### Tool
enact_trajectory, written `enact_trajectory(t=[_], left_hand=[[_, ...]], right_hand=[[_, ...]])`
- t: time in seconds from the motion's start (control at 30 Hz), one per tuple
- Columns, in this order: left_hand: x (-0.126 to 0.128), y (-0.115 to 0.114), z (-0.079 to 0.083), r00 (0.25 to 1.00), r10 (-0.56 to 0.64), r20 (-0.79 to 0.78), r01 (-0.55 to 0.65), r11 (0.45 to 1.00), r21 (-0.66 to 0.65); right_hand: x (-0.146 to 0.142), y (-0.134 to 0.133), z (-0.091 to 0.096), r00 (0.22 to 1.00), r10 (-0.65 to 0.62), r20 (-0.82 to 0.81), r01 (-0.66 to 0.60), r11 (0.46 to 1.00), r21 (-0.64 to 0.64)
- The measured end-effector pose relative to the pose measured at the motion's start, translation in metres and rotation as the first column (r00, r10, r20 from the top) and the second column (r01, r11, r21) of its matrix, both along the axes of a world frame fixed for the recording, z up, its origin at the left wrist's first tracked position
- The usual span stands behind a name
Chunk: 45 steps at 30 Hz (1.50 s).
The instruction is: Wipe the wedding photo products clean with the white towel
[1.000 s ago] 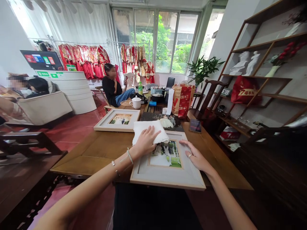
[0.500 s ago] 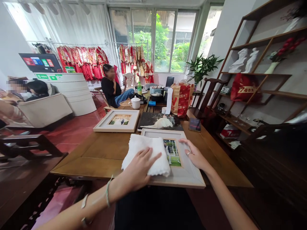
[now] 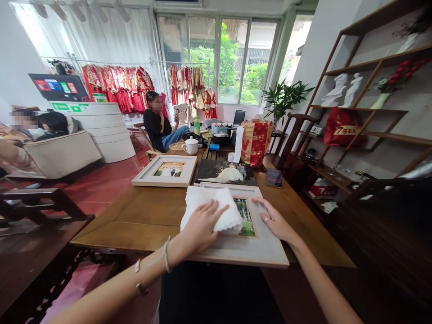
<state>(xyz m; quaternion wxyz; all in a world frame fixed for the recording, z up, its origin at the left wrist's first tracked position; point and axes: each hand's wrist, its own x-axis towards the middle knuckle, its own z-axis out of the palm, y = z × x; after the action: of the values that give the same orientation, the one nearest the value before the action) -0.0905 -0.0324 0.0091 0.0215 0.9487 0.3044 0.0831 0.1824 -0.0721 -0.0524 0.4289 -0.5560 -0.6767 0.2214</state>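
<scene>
A folded white cloth (image 3: 212, 204) lies over the left part of a pale picture frame (image 3: 243, 256) near the table's front edge. My left hand (image 3: 202, 227) rests flat on the cloth with its fingers stretched out, pressing it down. Part of a photo (image 3: 248, 220) with green grass shows between the cloth and my right hand (image 3: 275, 222). That hand, with a ring on one finger, holds the right side of the frame, fingers bent over its border. Behind the frame lies a dark photo panel (image 3: 226, 173) showing a white gown.
Another framed photo (image 3: 165, 171) lies at the wooden table's (image 3: 135, 225) back left. Beyond are a white lidded cup (image 3: 191, 146), a red paper bag (image 3: 255, 141) and a dark pot (image 3: 221, 137). A seated person (image 3: 158, 121) is behind the table; shelves (image 3: 371, 108) stand right.
My left hand and the cloth have slid a little to the right and away from me, covering more of the photo. My right hand has stayed on the frame.
</scene>
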Motion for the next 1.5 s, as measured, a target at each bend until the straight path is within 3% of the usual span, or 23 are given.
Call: enact_trajectory(t=[0.13,0.27,0.4,0.6,0.73,0.9,1.07,1.2,1.33,1.5], left_hand=[[0.013,0.038,0.007,0.992,0.094,0.079,-0.102,0.989,0.104],[0.017,0.049,0.004,1.0,0.008,0.001,-0.008,0.994,0.11],[0.01,0.023,0.001,0.995,-0.084,-0.049,0.085,0.996,0.018],[-0.016,-0.042,0.017,0.979,-0.202,-0.001,0.199,0.968,-0.153],[-0.018,-0.057,0.022,0.982,-0.191,-0.014,0.184,0.962,-0.202],[0.0,-0.025,0.012,0.994,-0.049,-0.102,0.044,0.998,-0.052],[0.024,0.019,0.005,0.994,0.07,-0.087,-0.058,0.989,0.135],[0.037,0.028,0.007,0.995,0.016,-0.095,-0.005,0.994,0.11],[0.033,0.007,0.016,0.987,-0.04,-0.156,0.042,0.999,0.009],[0.013,-0.045,0.028,0.973,-0.054,-0.223,0.031,0.994,-0.105]], right_hand=[[-0.005,-0.002,0.008,1.0,0.014,-0.002,-0.014,1.0,0.01],[-0.007,-0.003,0.008,1.0,-0.021,-0.013,0.021,1.0,-0.009],[-0.005,-0.004,0.004,0.999,-0.041,-0.027,0.04,0.999,-0.023],[-0.004,-0.002,0.007,0.998,-0.05,-0.037,0.051,0.999,0.004],[-0.004,-0.002,0.009,0.998,-0.052,-0.024,0.052,0.999,0.013],[-0.004,-0.005,0.008,0.999,-0.034,-0.013,0.034,0.999,0.007],[-0.004,-0.006,-0.003,0.999,-0.034,-0.021,0.034,0.999,0.005],[-0.006,-0.006,-0.006,0.998,-0.049,-0.032,0.05,0.998,0.023],[-0.008,-0.007,0.001,0.998,-0.051,-0.026,0.051,0.998,0.021],[-0.007,0.001,0.007,0.998,-0.051,-0.03,0.052,0.998,0.018]])
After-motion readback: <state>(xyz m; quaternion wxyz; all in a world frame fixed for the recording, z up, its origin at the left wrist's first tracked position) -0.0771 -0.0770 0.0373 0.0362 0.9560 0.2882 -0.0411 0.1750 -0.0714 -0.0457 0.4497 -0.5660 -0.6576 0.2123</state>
